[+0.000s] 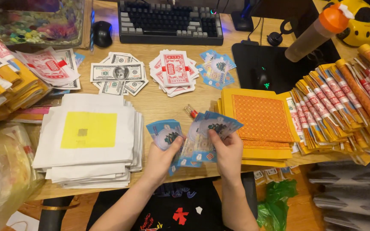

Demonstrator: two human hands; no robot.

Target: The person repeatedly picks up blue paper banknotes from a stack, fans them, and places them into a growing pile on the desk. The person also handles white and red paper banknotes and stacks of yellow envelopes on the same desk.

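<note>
We fan blue notes (pixel 202 137) low over the tabletop (pixel 159 105): our left hand (pixel 161 158) pinches one note (pixel 164 133) aside, our right hand (pixel 228 152) grips the rest. Beyond our hands lie three loose piles; one white stack (pixel 91 141) sits left, one orange stack (pixel 262 122) right.

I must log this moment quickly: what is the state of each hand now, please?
Left hand: closed on one blue paper note, pulled off the stack.
Right hand: closed on a fanned stack of blue notes.
</note>
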